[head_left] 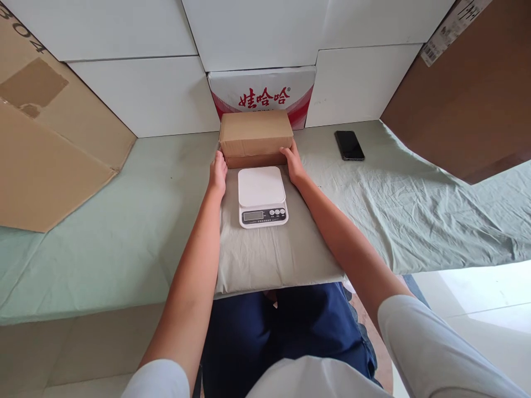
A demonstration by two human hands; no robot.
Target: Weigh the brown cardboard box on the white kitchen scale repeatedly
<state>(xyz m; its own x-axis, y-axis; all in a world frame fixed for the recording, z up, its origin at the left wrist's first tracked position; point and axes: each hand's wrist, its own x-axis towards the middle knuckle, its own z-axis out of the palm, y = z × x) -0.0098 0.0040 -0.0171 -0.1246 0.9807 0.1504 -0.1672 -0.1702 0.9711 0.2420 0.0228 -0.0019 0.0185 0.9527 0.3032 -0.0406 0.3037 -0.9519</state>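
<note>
1. Nearest me: my lap in dark blue trousers [286,331] at 6 o'clock, white sleeves either side, both forearms running up toward 12.
2. Past my knees, a grey padded board [265,260] overhangs the table edge. A white kitchen scale [262,196] sits on it, display facing me; the readout is too small to tell.
3. Cardboard box [256,137] sits at 12 o'clock of the scale, its near edge just beside the platform's far edge. Can't tell if it rests on the board or is lifted slightly.
4. My left hand [218,174] lies flat against the box's 9 o'clock side, fingers together. My right hand [292,161] is on the 3 o'clock side, fingers wrapping the near corner. Box is held between the two palms, a side squeeze, nothing under it.
5. Risk: palm pressure only, so the box could slip and drop onto the scale platform, knocking it.
6. Risk: the board overhangs, and a push toward 6 could tip board and scale into my lap.
7. Black phone [349,145] at 2 o'clock lies on the green sheet [103,243], well apart.
8. Red-and-white printed carton [262,91] directly behind the box; large brown cardboard sheets at 10 and 2.
</note>
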